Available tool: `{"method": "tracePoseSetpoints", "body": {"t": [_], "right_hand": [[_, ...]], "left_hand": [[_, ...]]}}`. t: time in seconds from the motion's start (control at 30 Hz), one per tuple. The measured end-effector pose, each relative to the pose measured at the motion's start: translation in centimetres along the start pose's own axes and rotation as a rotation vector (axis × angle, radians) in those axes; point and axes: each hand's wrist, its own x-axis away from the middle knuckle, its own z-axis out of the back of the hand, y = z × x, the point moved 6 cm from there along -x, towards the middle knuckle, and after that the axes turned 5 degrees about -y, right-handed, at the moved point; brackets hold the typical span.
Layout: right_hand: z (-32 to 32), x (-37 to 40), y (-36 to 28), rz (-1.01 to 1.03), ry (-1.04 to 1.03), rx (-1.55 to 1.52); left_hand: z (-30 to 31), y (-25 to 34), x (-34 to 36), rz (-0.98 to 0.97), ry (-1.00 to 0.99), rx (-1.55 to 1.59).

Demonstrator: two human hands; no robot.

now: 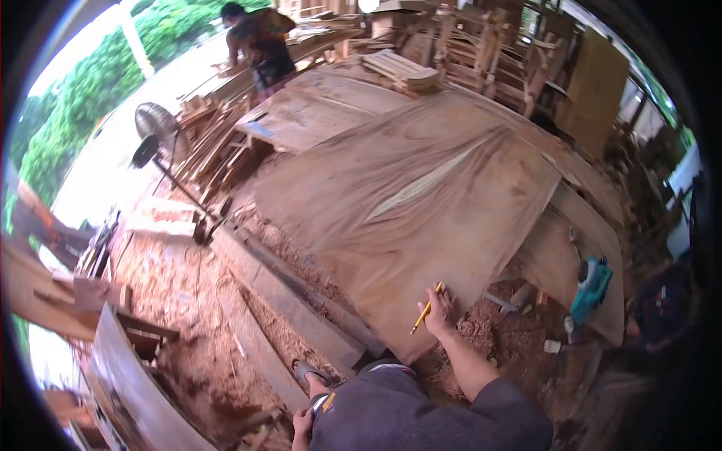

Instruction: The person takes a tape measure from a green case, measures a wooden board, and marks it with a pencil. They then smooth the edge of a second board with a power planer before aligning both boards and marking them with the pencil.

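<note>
Where the near end of the large pale-brown wooden slab [421, 188] narrows to a corner, the right hand [440, 310] rests on the wood with its fingers closed round a thin yellow pencil [426, 309]. The pencil lies slanted across the hand. Its lower tip points down and left, close to the slab's edge, and its upper end sticks out above the fingers. The bare forearm runs back down to the right into a dark grey sleeve [500, 406].

The left hand [302, 423] sits low at the bottom of the view, beside the person's dark-clad knee and just below a foot in a dark sandal [308, 371]. It is small and partly cut off, so I cannot tell whether its fingers are curled or spread.

The slab lies over a floor of reddish sawdust [180, 301], which also heaps just beside the right hand. Long grey-brown planks [301, 312] lie on the floor along the slab's left edge. To the right, a teal power tool [591, 289] rests on a narrower curved board [560, 259], well apart from the pencil. A black standing fan [154, 124] stands at the left near a pile of offcuts. A stack of short pale boards [406, 69] sits beyond the slab's far end. Another person in a dark top [259, 41] bends over timber in the distance.
</note>
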Motion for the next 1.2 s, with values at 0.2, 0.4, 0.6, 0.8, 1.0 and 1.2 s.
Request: {"method": "tracePoseSetpoints", "body": {"t": [0.2,0.4,0.6,0.8,1.0,1.2], "right_hand": [[-5.0,-0.1,0.2,-0.129,0.432,-0.078],[-4.6,6.2,-7.6,-0.495,0.476,-0.051],[-5.9,19.4,-12.4,-0.796,0.676,0.105],[-24.3,36.5,-2.6,-1.466,0.461,-0.363],[-30.4,32.4,-15.4,-0.961,-0.084,-0.433],[-24.1,33.7,-17.2,-1.355,0.054,-0.27]], "left_hand": [[8.5,-2.1,-17.1,-0.194,-0.154,0.171],[25.0,-1.4,-28.3,0.11,-0.317,0.109],[38.5,3.0,-40.2,-0.04,-0.126,0.123],[33.8,10.3,-42.0,-0.125,-0.425,0.004],[19.8,13.0,-32.2,-0.225,-0.98,-0.362],[7.2,6.4,-32.0,-0.713,-1.409,-0.662]]}}
